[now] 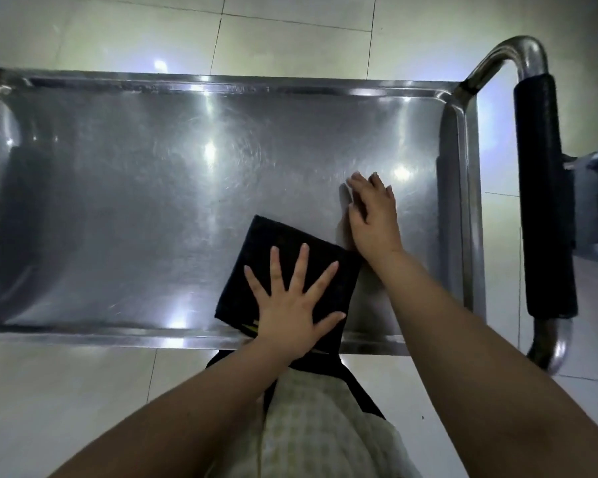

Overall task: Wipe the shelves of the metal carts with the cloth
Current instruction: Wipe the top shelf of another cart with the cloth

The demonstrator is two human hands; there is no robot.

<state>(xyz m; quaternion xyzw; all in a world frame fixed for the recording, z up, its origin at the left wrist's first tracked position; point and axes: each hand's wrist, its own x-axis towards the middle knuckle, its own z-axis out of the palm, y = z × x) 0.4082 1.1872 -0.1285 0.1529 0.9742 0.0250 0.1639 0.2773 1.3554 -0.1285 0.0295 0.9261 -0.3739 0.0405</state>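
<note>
Item one: shelf (135,201) of a metal cart, stainless, shallow raised rim on all visible sides, surface scuffed with swirl marks and bright with light reflections. Item two: cloth (278,243), black, folded to a rough square, lying flat on the shelf near its front right part, one corner reaching over the front rim toward me. Item three: my left hand (290,305), laid palm down on the cloth, all fingers straight and spread wide, pressing it to the metal and gripping nothing. Item four: my right hand (373,219), just beside the cloth's right edge, on the bare shelf, fingers extended and close together, empty; its fingertips are blurred. Item five: push handle (542,188), a bent steel tube with a black sleeve, at the cart's right end. Item six: pale tiled floor (290,36) around the cart. Item seven: my checked garment (311,419), edged in black, below the front rim.
</note>
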